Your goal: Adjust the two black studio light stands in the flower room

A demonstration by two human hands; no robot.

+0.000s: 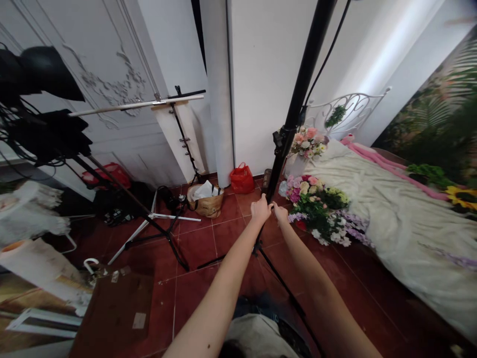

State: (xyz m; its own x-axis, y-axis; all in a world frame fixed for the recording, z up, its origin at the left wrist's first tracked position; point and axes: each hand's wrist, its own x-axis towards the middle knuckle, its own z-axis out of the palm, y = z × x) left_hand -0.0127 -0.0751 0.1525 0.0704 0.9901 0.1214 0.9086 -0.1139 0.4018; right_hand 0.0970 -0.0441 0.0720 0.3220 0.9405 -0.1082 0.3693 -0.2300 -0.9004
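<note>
Left hand (261, 210) and right hand (280, 214), side by side, clamp the tall black stand (306, 64) beside the flowers (316, 191), where an uneven pull could plausibly topple it onto the bed (402, 238).

Hands (261, 211): two
Held stand (300, 90): one
Red bags (242, 180): two
Woven basket (209, 206): one
Brown carton (115, 303): one
Sunflowers (462, 197): one visible
Bed (395, 214): one

Bare arms (222, 289) stretch forward and converge, the left hand (261, 210) and right hand (280, 214) side by side, both curled in a grip.
</note>
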